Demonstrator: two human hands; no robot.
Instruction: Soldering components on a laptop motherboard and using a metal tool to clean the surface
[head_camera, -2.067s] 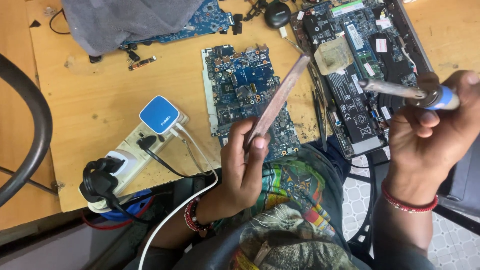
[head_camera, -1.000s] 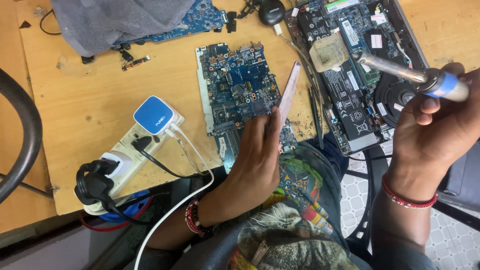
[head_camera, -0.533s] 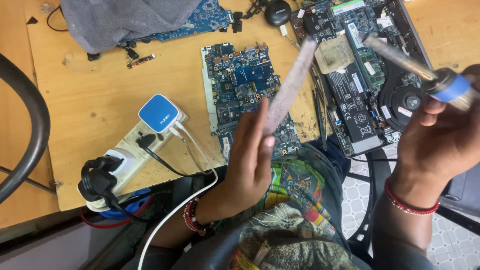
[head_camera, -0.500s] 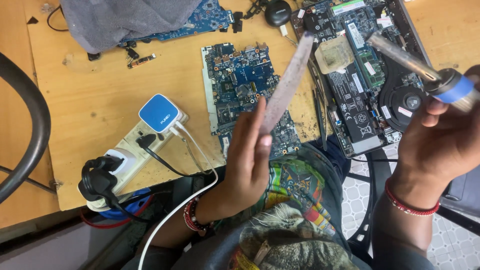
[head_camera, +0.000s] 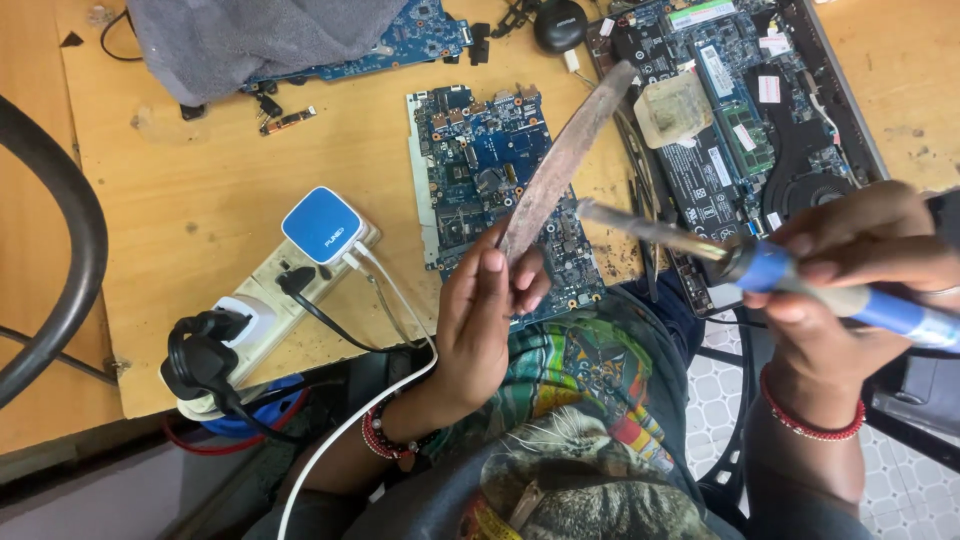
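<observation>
My left hand grips the lower end of a long flat metal file, which slants up to the right above a blue circuit board. My right hand holds a soldering iron with a blue handle. Its metal tip points left and nearly touches the file's middle. Both tools hang above the wooden table, over the board's right edge.
An opened laptop with exposed boards lies at the upper right, a small clear tub on it. A power strip with a blue-and-white adapter and black plugs sits left. Grey cloth covers another board at the top. A black chair arm curves at far left.
The soldering iron has swung down and left, so its tip now meets the file's middle. The file stays raised in my left hand, tilted slightly more to the right.
</observation>
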